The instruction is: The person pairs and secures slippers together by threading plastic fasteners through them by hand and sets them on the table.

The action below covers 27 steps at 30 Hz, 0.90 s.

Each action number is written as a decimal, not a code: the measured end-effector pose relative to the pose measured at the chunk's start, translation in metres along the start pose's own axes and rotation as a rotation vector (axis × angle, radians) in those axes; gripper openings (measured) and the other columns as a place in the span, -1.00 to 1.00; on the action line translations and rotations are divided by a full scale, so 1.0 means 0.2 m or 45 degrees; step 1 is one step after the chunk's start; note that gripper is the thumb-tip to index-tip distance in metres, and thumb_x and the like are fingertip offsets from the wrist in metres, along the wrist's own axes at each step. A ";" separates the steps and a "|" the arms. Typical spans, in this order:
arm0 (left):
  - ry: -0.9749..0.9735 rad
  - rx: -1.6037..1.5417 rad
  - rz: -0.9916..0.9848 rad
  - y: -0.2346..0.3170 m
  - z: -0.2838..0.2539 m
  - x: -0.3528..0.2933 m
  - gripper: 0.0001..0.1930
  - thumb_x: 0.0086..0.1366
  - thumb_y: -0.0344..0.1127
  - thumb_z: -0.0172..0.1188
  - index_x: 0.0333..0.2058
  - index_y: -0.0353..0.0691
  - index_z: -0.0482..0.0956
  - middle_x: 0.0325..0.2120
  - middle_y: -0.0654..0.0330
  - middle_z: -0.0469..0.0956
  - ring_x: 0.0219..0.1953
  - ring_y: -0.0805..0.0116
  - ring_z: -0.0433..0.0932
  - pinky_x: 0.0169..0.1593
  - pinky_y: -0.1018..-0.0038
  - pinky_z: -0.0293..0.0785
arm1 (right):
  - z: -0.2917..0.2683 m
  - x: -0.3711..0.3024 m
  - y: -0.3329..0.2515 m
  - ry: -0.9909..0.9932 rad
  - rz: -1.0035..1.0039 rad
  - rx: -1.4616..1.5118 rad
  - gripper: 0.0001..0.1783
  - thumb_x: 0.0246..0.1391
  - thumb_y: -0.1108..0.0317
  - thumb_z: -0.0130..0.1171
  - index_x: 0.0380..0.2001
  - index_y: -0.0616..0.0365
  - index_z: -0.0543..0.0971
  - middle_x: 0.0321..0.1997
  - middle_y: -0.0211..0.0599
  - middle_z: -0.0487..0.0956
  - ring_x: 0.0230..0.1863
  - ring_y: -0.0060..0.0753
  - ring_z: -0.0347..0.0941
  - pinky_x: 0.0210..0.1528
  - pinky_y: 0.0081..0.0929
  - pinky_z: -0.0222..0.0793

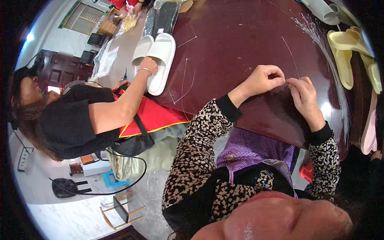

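Observation:
Over the dark red table point(232, 44), my left hand point(262, 82) and my right hand point(306, 98) meet fingertip to fingertip, both pinched closed. A thin pale plastic strand point(291, 54) rises in a curve from the fingertips of my right hand. Its lower end goes in between the two pinches, where the detail is too small to make out. To the right of my right hand lies a long bundle of similar thin strands point(332, 66), fanned out at its far end. Several loose strands point(184, 82) lie on the table to the left of my left hand.
At the left, a co-worker's hand point(148, 66) is inside a pair of white slides point(162, 64). Dark slides point(166, 18) in clear plastic lie beyond. Yellow slides point(342, 60), grey slides point(322, 12) and a pink slide point(370, 128) line the right side. Another person's hands show at the far left.

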<state>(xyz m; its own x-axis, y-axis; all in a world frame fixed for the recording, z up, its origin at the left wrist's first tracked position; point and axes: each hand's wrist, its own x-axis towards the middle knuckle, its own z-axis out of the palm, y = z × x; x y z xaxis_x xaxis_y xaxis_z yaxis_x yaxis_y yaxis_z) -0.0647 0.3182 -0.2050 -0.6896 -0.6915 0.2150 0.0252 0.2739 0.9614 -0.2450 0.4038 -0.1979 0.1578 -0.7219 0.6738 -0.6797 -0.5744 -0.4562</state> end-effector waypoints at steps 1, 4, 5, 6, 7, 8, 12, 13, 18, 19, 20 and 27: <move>-0.004 0.001 0.004 0.00 0.00 0.00 -0.92 0.17 -0.39 0.22 -0.40 -0.27 0.58 -0.51 0.38 0.54 -0.44 0.66 0.43 -0.35 0.64 0.38 | 0.00 0.00 0.00 -0.001 -0.002 0.000 -0.82 -0.06 0.56 0.18 -0.30 0.19 0.57 -0.54 -0.24 0.52 -0.50 -0.22 0.37 -0.37 -0.36 0.31; -0.008 0.012 0.014 0.00 -0.01 -0.01 -0.92 0.17 -0.39 0.22 -0.40 -0.27 0.58 -0.51 0.38 0.53 -0.43 0.65 0.43 -0.35 0.64 0.38 | 0.00 0.00 -0.01 -0.003 0.001 -0.001 -0.82 -0.06 0.56 0.18 -0.30 0.19 0.57 -0.53 -0.24 0.52 -0.49 -0.22 0.37 -0.37 -0.37 0.31; -0.010 0.020 0.024 0.00 -0.01 -0.01 -0.92 0.17 -0.39 0.22 -0.40 -0.27 0.58 -0.51 0.38 0.53 -0.43 0.65 0.43 -0.35 0.64 0.38 | 0.00 0.00 -0.01 -0.003 0.003 -0.005 -0.82 -0.06 0.56 0.18 -0.30 0.19 0.57 -0.53 -0.24 0.53 -0.49 -0.22 0.37 -0.38 -0.37 0.31; -0.012 0.029 0.033 0.00 -0.01 0.00 -0.92 0.17 -0.39 0.22 -0.40 -0.27 0.58 -0.51 0.38 0.53 -0.43 0.65 0.43 -0.35 0.64 0.38 | 0.00 0.00 -0.01 -0.002 0.004 -0.008 -0.82 -0.06 0.56 0.18 -0.30 0.19 0.57 -0.53 -0.24 0.53 -0.49 -0.22 0.37 -0.38 -0.37 0.31; -0.015 0.027 0.034 0.00 -0.01 0.00 -0.92 0.17 -0.39 0.22 -0.40 -0.27 0.58 -0.51 0.38 0.53 -0.43 0.65 0.43 -0.35 0.64 0.38 | 0.00 0.00 -0.01 0.004 -0.003 -0.008 -0.82 -0.06 0.56 0.18 -0.31 0.19 0.57 -0.53 -0.24 0.53 -0.49 -0.22 0.37 -0.37 -0.37 0.31; -0.016 0.033 0.035 0.00 -0.01 0.00 -0.92 0.17 -0.39 0.22 -0.40 -0.27 0.58 -0.51 0.38 0.53 -0.43 0.66 0.43 -0.35 0.64 0.38 | 0.00 0.00 -0.01 0.011 -0.009 -0.007 -0.82 -0.06 0.56 0.18 -0.31 0.19 0.57 -0.52 -0.24 0.53 -0.48 -0.22 0.37 -0.37 -0.38 0.31; -0.016 0.042 0.032 0.00 -0.01 0.00 -0.92 0.17 -0.39 0.22 -0.40 -0.27 0.58 -0.51 0.38 0.53 -0.42 0.66 0.43 -0.34 0.64 0.38 | 0.00 0.01 0.00 0.017 -0.024 -0.011 -0.81 -0.07 0.57 0.19 -0.31 0.18 0.57 -0.51 -0.24 0.54 -0.47 -0.22 0.39 -0.37 -0.38 0.32; -0.015 0.036 0.030 0.00 -0.01 0.00 -0.92 0.17 -0.39 0.22 -0.40 -0.27 0.58 -0.51 0.38 0.53 -0.42 0.66 0.43 -0.34 0.64 0.38 | 0.00 0.01 0.00 0.016 -0.029 -0.013 -0.81 -0.07 0.57 0.19 -0.31 0.18 0.57 -0.50 -0.24 0.55 -0.47 -0.22 0.39 -0.37 -0.37 0.32; -0.035 0.001 0.013 0.00 -0.01 0.00 -0.92 0.17 -0.40 0.22 -0.40 -0.28 0.58 -0.51 0.38 0.53 -0.42 0.66 0.43 -0.33 0.64 0.38 | 0.00 0.00 0.01 0.002 -0.050 0.000 -0.80 -0.08 0.57 0.19 -0.31 0.18 0.56 -0.50 -0.24 0.55 -0.47 -0.22 0.40 -0.36 -0.36 0.33; -0.032 0.003 0.013 0.00 -0.01 0.00 -0.92 0.17 -0.40 0.22 -0.40 -0.28 0.58 -0.51 0.38 0.53 -0.42 0.66 0.43 -0.33 0.64 0.38 | 0.00 0.00 0.01 -0.001 -0.044 -0.008 -0.80 -0.08 0.57 0.19 -0.31 0.18 0.56 -0.50 -0.24 0.55 -0.47 -0.22 0.40 -0.36 -0.36 0.33; -0.032 0.006 0.026 0.00 -0.01 0.00 -0.92 0.17 -0.40 0.22 -0.40 -0.28 0.58 -0.51 0.38 0.53 -0.42 0.66 0.43 -0.33 0.64 0.38 | 0.00 0.00 0.01 -0.004 -0.037 -0.014 -0.80 -0.08 0.57 0.19 -0.31 0.18 0.56 -0.50 -0.24 0.55 -0.47 -0.22 0.40 -0.35 -0.36 0.33; -0.041 0.005 0.021 0.01 -0.01 0.00 -0.93 0.18 -0.41 0.21 -0.40 -0.28 0.57 -0.51 0.38 0.53 -0.42 0.65 0.43 -0.33 0.64 0.39 | 0.01 -0.01 0.01 0.011 -0.022 -0.016 -0.81 -0.08 0.56 0.19 -0.31 0.18 0.56 -0.48 -0.23 0.56 -0.46 -0.22 0.41 -0.33 -0.36 0.33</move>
<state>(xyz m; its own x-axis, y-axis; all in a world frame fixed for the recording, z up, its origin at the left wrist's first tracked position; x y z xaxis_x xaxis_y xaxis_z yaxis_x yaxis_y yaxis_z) -0.0632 0.3181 -0.2034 -0.7122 -0.6649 0.2251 0.0339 0.2877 0.9571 -0.2451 0.4032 -0.2008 0.1638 -0.7086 0.6864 -0.6858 -0.5819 -0.4371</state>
